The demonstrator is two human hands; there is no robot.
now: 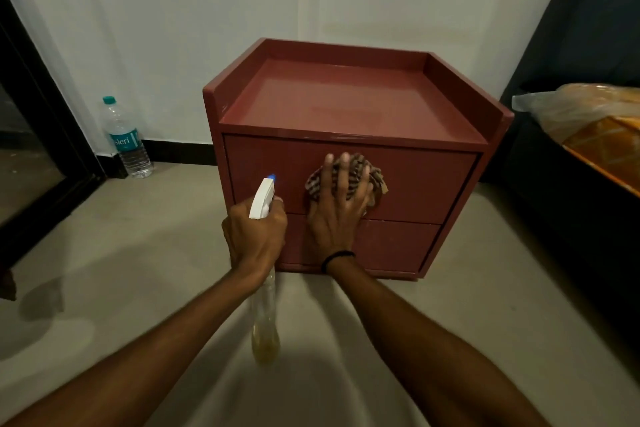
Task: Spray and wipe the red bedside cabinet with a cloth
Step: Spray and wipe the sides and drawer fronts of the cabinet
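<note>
The left forearm [166, 340] and right forearm [415, 333] are bare. A thin black band [337, 257], perhaps a hair tie, circles the wrist of the right hand [337, 215].

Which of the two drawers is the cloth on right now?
The upper drawer: the right hand presses the striped cloth against its front; the lower drawer has none.

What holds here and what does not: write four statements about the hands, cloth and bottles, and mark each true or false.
1. The left hand grips the spray bottle. True.
2. The right hand presses the cloth onto the top of the cabinet. False: it presses it against the upper drawer front.
3. A water bottle stands on the floor left of the cabinet. True.
4. The water bottle's cap is red. False: the cap is green.
</note>
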